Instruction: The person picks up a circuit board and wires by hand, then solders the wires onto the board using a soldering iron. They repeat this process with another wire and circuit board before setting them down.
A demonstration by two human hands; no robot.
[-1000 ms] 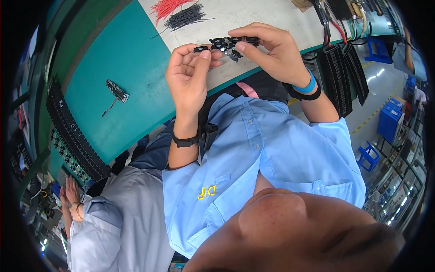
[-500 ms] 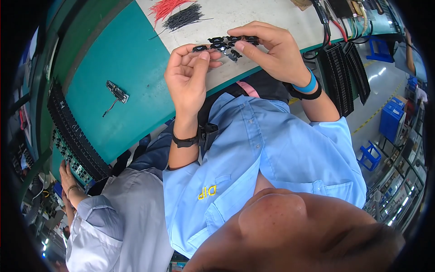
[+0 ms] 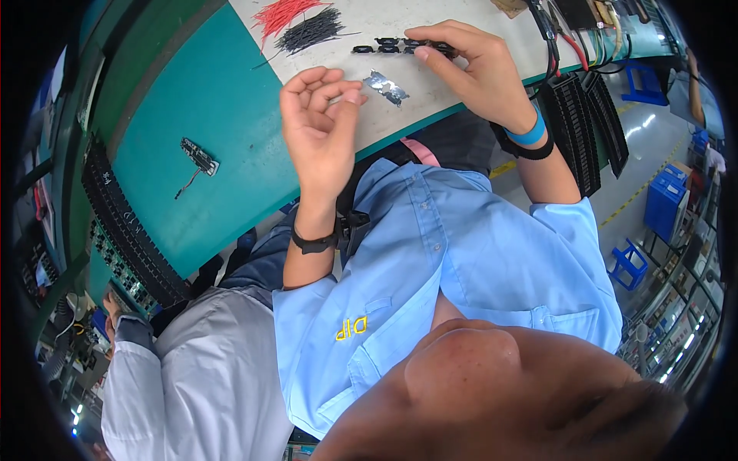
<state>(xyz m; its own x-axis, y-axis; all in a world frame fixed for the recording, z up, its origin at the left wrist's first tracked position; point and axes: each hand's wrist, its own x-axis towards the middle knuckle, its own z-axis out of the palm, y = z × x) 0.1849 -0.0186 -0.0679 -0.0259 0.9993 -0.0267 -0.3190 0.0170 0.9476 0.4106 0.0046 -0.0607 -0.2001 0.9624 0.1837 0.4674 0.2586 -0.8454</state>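
My right hand (image 3: pixel 478 67) pinches a strip of small joined black parts (image 3: pixel 388 46) between thumb and fingers, above the white work surface. The strip's right end is covered by those fingers. Just below it is a small shiny silver metal piece (image 3: pixel 386 87) with uneven edges. To its left is my left hand (image 3: pixel 321 115), palm turned up and fingers loosely curled and apart, holding nothing. Its thumb and index tip come close to the silver piece; whether they touch it I cannot tell.
Red wires (image 3: pixel 283 14) and black wires (image 3: pixel 309 32) lie in piles at the back. A small circuit assembly (image 3: pixel 200 156) with a lead rests on the green mat (image 3: pixel 231 131). Long black racks (image 3: pixel 127 223) stand at left, beside a co-worker's sleeve (image 3: pixel 138 384). Pliers and cables (image 3: pixel 565 38) are at back right.
My right hand has moved the black strip slightly right and away from my left hand. My left hand has let go and opened. The silver piece now shows separately below the strip.
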